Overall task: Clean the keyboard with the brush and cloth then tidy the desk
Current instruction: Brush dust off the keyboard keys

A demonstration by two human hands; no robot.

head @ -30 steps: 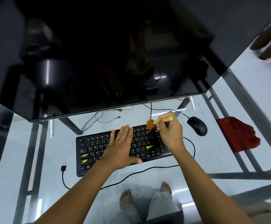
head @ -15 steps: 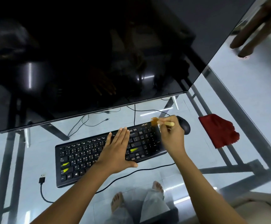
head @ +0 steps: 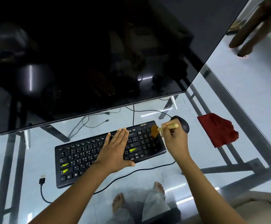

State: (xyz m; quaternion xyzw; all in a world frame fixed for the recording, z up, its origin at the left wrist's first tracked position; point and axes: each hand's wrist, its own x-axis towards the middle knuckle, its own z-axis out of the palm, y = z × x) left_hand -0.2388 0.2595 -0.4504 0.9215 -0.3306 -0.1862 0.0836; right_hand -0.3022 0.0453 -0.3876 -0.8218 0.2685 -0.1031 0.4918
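Note:
A black keyboard [head: 83, 157] with a few yellow marks lies on the glass desk [head: 172, 172]. My left hand [head: 115, 149] rests flat on its middle, fingers together, holding nothing. My right hand [head: 176, 139] grips a small brush [head: 157, 129] with a pale wooden handle; its orange bristles touch the keys at the keyboard's far right end. A red cloth [head: 217, 130] lies crumpled on the desk to the right, beyond the black mouse [head: 184, 125].
A large dark monitor [head: 91, 54] hangs over the back of the desk. Cables [head: 86, 122] trail behind the keyboard, and a loose USB plug [head: 42, 181] lies at front left. My feet show through the glass. Another person's fingers [head: 248, 34] appear at top right.
My right hand has carried the brush along the keyboard's right end, from the top edge down onto the number keys. The left hand has stayed flat on the keyboard. The camera view has shifted.

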